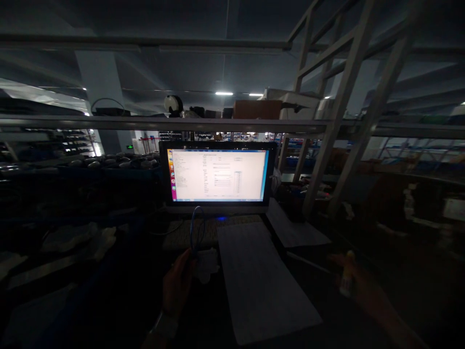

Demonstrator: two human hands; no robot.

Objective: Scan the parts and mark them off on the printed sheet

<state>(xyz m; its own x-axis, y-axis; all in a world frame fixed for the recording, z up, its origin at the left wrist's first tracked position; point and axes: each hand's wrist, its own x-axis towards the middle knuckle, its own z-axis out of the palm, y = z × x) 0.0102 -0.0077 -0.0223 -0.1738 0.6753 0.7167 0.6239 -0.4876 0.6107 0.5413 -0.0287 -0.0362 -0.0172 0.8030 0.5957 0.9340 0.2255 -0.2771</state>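
In the dim light my left hand (177, 282) is closed on the left edge of a small pale boxy device (206, 264). A blue cable (191, 231) loops up from beside the fingers, in front of the keyboard. Over on the right, my right hand (358, 281) is blurred and closed round a small white-and-yellow tube (346, 283), whose exact kind I cannot make out. Between the hands lies a long white sheet of paper (263, 283).
A lit monitor (218, 174) shows a form-like window, with a keyboard (178, 237) below it. A second paper (296, 230) lies to its right. Metal shelf posts (339, 111) rise at the right, and a shelf (203, 124) carrying boxes crosses above. Bagged items (109, 162) are at the left.
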